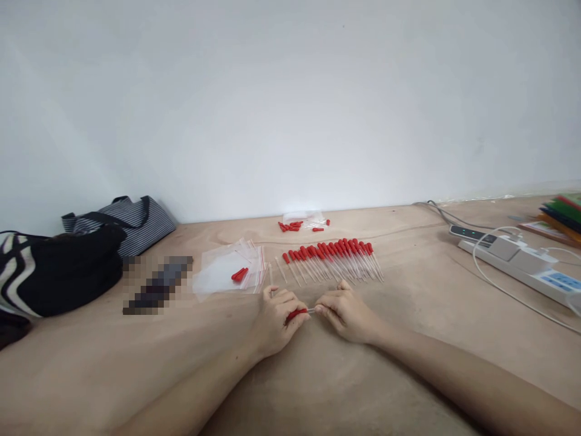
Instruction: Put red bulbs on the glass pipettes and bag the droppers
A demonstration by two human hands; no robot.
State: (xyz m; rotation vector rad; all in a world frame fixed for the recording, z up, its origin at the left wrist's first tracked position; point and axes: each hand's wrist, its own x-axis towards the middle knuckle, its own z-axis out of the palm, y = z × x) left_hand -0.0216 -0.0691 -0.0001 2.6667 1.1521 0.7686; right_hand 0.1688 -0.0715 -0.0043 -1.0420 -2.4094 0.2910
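My left hand (282, 318) is closed around a red rubber dropper bulb (297, 313), low over the table's near middle. From the bulb's right end a thin clear dropper tube (311, 310) runs to my right hand (345, 312), whose fingers pinch it. Just beyond my hands lies a row of droppers (336, 257), red bulbs away from me and clear tips toward me. Left of that row are a few bare clear tubes (271, 274). Two or so loose red bulbs (239, 275) rest on clear zip bags (218, 272) with red seal lines.
More red bulbs (290, 226) lie by a clear bag (306, 217) near the wall. At right sits a white power strip (521, 266) with chargers and cables. A striped bag (136, 224), a black bag (77, 272) and a blurred-out dark object (161, 284) stand left.
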